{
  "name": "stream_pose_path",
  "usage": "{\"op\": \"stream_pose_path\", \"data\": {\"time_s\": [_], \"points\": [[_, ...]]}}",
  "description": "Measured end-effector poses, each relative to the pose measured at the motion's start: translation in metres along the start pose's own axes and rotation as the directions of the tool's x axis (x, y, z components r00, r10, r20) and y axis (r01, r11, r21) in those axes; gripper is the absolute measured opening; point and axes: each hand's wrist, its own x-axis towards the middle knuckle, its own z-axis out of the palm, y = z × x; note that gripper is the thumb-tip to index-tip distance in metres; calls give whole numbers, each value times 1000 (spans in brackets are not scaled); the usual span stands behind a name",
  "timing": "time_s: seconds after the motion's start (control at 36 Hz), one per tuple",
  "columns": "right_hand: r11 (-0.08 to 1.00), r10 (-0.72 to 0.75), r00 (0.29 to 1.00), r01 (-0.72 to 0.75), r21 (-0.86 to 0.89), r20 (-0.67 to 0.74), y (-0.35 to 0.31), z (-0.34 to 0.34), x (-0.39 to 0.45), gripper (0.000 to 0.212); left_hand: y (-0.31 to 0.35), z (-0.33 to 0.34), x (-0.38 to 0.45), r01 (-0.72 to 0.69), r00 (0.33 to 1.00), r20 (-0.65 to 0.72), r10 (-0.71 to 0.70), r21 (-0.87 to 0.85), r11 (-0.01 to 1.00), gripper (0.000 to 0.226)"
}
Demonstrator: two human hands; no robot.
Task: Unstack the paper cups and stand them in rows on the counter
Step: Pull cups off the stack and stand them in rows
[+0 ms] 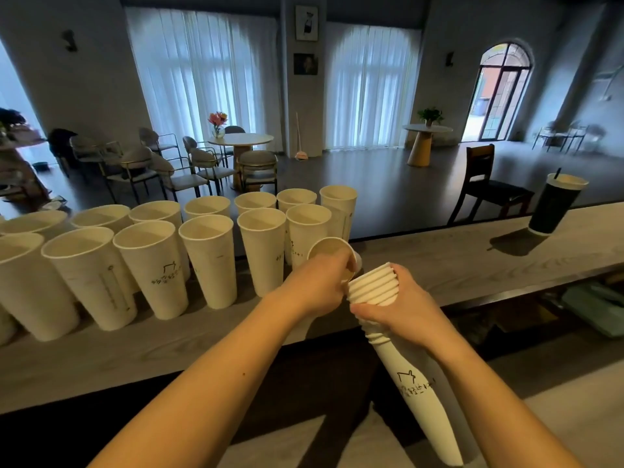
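Across the left and centre of the frame, two rows of white paper cups are stood upright on the grey counter. Just right of them, at centre, a single cup is gripped at its rim by the left hand. Beside it, the stack of nested cups is held tilted, clasped near its rims by the right hand. At upper right, a dark cup with a straw is seen on the counter.

Right hand grips cup stack; left hand pinches top cup; rows on counter.
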Motion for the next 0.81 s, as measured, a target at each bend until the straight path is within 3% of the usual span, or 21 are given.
{"op": "stream_pose_path", "data": {"time_s": [0.17,0.28,0.47,0.72,0.81], "points": [[999,-17,1000,17,32,-25,0,-11,1,91,1,20,1,-164,980,-76,184,218,962,51],[1000,-5,1000,6,21,-24,6,-18,0,85,-2,28,7,-200,955,-138,261,348,916,48],[1000,19,999,-18,18,-41,18,-29,7,90,5,13,41,-159,948,-153,278,529,834,34],[998,37,999,-36,44,-21,31,-29,22,96,16,7,85,-123,944,-179,276,586,801,51],[998,38,999,-37,55,-14,34,-28,25,89,16,5,93,-95,949,-186,254,601,794,55]]}}
